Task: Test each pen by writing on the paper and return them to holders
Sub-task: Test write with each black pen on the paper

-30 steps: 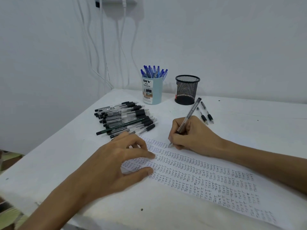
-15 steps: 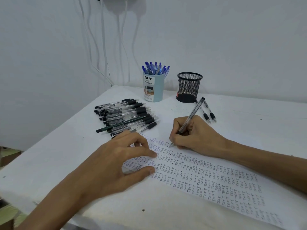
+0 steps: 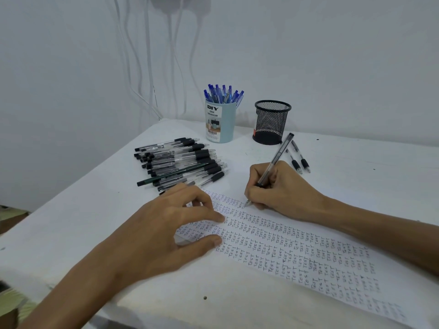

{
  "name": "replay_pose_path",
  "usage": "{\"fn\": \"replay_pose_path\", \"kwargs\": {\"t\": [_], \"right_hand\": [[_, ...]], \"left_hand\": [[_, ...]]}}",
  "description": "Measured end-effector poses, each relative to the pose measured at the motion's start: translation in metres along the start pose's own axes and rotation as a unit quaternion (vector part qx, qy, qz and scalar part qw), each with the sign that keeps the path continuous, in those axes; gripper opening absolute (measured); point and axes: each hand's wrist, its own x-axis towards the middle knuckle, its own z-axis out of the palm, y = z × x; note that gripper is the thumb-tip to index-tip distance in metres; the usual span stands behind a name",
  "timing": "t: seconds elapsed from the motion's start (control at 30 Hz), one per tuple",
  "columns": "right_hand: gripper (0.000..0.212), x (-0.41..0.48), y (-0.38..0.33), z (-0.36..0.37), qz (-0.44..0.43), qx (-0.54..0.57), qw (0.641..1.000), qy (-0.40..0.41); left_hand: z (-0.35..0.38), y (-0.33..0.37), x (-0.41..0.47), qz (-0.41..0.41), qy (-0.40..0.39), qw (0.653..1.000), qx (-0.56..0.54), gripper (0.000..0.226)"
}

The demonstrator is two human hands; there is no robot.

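The right hand [image 3: 282,188] pinches a clear-barrelled pen with a black grip [image 3: 276,157] in a writing hold, its tip down on the long white paper strip crowded with handwritten "TEST" words [image 3: 297,252], evidently to add one more trial mark. The left hand [image 3: 166,231] lies spread, thumb and fingertips pressing the strip's end, probably to stop it sliding under the stroke. A heap of black pens [image 3: 183,162] lies within reach on the left, perhaps awaiting trial, while two black-grip pens [image 3: 296,165] lie beside the black wire-mesh holder [image 3: 272,122], near the pale blue cylindrical holder [image 3: 221,122] full of blue pens.
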Motion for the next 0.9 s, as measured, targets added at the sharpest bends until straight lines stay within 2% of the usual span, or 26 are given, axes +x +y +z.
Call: {"fn": "replay_pose_path", "kwargs": {"t": [0.9], "right_hand": [[0.017,0.0013,0.0026,-0.0007,0.007,-0.015,1.0,0.02]], "left_hand": [[0.0011,-0.0015,0.0011,0.003,0.002,1.0,0.004,0.036]]}}
